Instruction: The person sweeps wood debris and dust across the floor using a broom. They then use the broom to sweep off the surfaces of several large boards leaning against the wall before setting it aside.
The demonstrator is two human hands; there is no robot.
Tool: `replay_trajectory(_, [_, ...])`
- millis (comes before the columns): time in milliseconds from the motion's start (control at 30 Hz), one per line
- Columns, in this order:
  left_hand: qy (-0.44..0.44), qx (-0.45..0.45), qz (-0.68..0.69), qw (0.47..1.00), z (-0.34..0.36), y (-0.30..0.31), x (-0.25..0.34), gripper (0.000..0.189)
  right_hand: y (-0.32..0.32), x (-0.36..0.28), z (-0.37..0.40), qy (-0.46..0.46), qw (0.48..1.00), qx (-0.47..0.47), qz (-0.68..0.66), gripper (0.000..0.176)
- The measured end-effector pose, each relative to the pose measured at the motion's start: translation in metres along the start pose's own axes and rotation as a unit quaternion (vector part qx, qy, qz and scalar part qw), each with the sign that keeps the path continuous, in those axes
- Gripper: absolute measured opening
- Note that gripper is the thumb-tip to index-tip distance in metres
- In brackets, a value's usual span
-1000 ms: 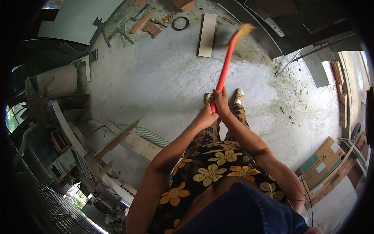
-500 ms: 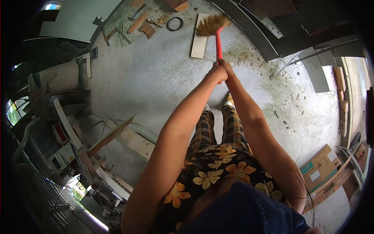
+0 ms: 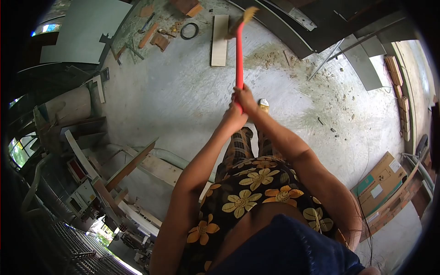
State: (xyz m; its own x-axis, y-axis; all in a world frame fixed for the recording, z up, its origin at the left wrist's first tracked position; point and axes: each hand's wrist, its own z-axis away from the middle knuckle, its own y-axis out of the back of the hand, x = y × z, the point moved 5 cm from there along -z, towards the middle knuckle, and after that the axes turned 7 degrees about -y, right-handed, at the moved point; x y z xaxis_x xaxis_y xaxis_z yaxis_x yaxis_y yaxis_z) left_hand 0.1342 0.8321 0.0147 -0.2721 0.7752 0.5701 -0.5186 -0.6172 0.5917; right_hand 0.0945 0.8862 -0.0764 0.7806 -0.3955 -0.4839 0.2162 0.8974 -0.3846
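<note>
Both hands are wrapped round the red handle of a broom (image 3: 239, 59). My left hand (image 3: 235, 115) grips its lower end, nearer my body. Just above it, my right hand (image 3: 246, 99) closes round the handle. The broom's yellowish-brown bristles point away from me and are turned on edge, partly blurred, beside a pale flat board (image 3: 220, 41) on the concrete floor. Brown debris (image 3: 266, 56) lies scattered to the right of the bristles.
At the far left of the floor are a black ring (image 3: 189, 30) and wood scraps (image 3: 160, 41). Dark sheets (image 3: 284, 32) lean at the far right. A cardboard box (image 3: 381, 181) stands at right; a ribbed hose (image 3: 172, 158) and planks lie at left.
The broom has swung from slanting across the board to right of it, its bristles now lifted on edge. My hands have come lower and left in view. The view has shifted slightly.
</note>
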Motion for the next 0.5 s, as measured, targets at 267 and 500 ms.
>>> replay_trajectory(267, [0.011,-0.302,-0.019,0.953,-0.029,-0.127,0.045,0.02,0.167,0.041,0.014,-0.085,0.984,0.131,0.083,0.018])
replay_trajectory(500, [-0.042,-0.268,0.156,0.95,0.084,-0.108,0.028,0.016,0.136,0.074,0.126,0.005,0.965,0.251,0.072,0.019])
